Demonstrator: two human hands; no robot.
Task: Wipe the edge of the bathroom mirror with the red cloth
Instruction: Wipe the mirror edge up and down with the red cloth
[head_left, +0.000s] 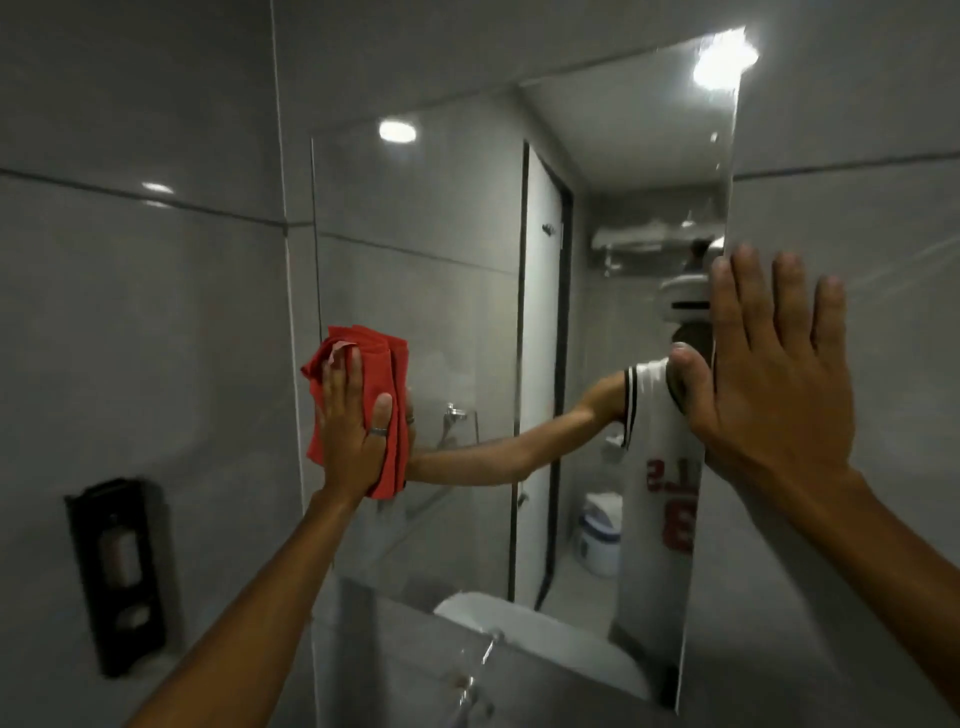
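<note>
A frameless bathroom mirror (467, 270) hangs on the grey tiled wall. My left hand (353, 431), with a ring on one finger, presses a folded red cloth (387, 374) flat against the mirror's left edge, about halfway up. My right hand (763, 374) lies flat with fingers spread on the mirror's right edge, the thumb on the glass and the fingers on the tile beside it. The mirror reflects my arm, a white jersey and a door.
A black wall-mounted holder (122, 571) sits on the left wall, low down. Below the mirror are a white basin (545, 634) and a chrome tap (478, 670). Grey tiles (857, 104) surround the mirror on all sides.
</note>
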